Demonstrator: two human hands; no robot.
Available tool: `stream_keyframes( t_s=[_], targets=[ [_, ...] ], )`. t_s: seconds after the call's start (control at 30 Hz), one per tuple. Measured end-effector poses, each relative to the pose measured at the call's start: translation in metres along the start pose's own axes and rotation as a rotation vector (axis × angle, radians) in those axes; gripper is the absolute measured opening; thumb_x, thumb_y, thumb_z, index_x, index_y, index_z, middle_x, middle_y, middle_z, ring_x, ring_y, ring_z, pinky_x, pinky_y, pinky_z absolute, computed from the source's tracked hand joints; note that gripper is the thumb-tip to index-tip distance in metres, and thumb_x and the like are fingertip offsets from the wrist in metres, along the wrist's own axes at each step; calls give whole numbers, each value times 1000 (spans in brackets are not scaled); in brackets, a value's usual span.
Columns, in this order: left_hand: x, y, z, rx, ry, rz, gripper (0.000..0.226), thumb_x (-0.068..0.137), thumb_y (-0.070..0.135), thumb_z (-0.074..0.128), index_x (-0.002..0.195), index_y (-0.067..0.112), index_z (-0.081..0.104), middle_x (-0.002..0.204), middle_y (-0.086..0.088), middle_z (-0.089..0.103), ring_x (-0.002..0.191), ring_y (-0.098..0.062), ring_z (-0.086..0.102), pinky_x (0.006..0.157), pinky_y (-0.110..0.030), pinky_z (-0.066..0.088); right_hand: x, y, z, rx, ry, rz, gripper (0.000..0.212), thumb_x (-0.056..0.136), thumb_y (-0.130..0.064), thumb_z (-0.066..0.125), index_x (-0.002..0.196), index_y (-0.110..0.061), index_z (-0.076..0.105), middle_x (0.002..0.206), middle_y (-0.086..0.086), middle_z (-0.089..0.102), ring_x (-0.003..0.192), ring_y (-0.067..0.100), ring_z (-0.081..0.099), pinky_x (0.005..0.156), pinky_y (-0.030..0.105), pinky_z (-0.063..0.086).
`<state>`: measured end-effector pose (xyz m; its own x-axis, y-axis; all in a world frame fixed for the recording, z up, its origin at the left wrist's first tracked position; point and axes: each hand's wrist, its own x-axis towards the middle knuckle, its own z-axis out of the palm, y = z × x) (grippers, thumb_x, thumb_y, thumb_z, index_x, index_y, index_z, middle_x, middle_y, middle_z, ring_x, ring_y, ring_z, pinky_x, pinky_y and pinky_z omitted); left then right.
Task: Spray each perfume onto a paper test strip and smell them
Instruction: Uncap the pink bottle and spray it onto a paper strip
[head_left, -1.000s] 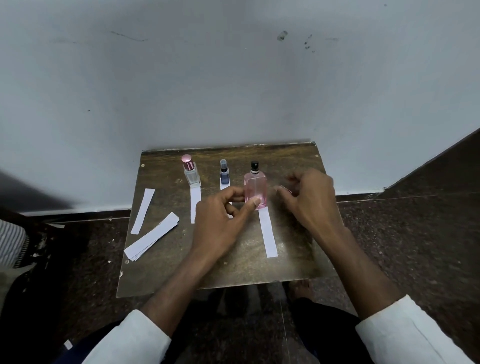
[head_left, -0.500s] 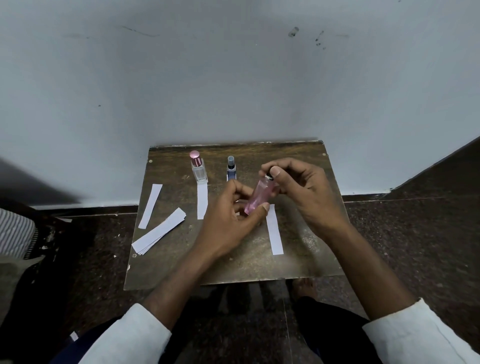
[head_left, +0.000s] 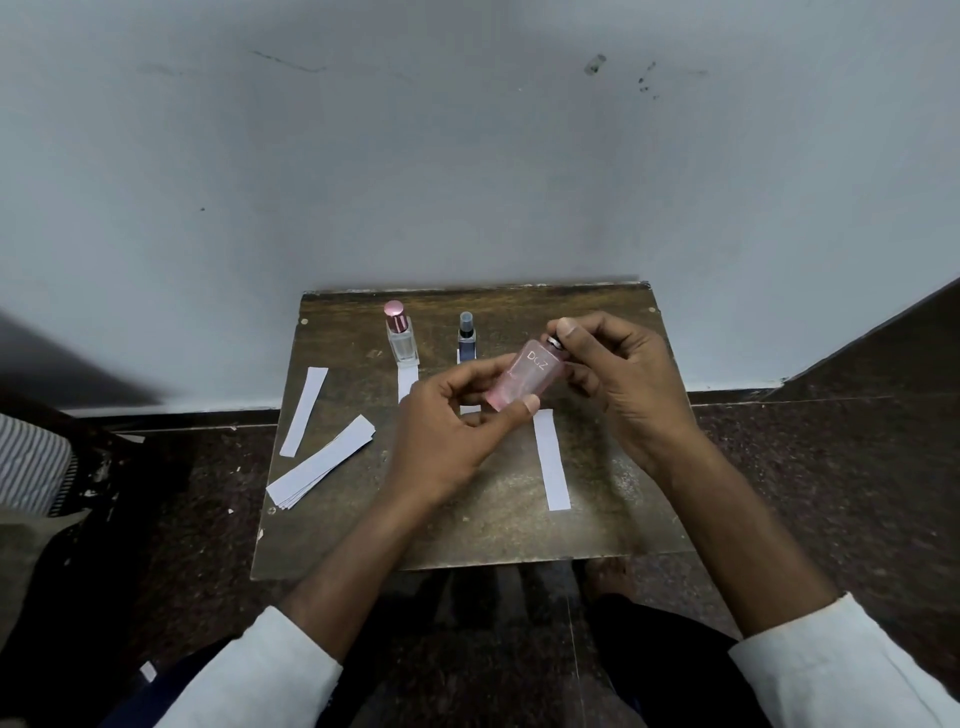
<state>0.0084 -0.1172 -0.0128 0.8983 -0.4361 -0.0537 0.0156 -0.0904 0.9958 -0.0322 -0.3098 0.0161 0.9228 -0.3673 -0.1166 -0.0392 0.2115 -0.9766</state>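
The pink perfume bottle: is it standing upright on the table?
No, the pink perfume bottle is tilted above the table, held between the left hand and right hand.

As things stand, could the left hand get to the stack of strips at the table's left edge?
Probably not yet: the left hand grips the pink bottle. The path to the stack of strips looks free once it lets go.

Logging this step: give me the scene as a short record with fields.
held item: pink perfume bottle, tilted, lifted off the table
left hand: grips the bottle's base
right hand: fingers at the sprayer top
standing bottles: clear bottle with pink cap; dark blue bottle
strip below hands: white paper strip, flat
spare strips: stack and single strip, table's left part
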Motion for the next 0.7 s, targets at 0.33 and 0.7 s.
stream_keyframes(
  t_s=[0.33,0.7],
  targets=[
    [-9,5,5,274,142,189,54,83,31,93,133,20,77,113,10,81,93,-3,77,74,-18,63,-2,1,6,22,33,31,18,88,-28,80,82,-12,75,85,10,72,88,30,66,89,48,55],
    [-7,10,11,204,155,172,44,85,28,91,127,20,80,105,15,82,88,-4,78,72,-21,65,-4,0,6,148,-10,46,19,105,-10,56,106,-6,75,107,9,75,97,26,69,77,32,62]
  ],
)
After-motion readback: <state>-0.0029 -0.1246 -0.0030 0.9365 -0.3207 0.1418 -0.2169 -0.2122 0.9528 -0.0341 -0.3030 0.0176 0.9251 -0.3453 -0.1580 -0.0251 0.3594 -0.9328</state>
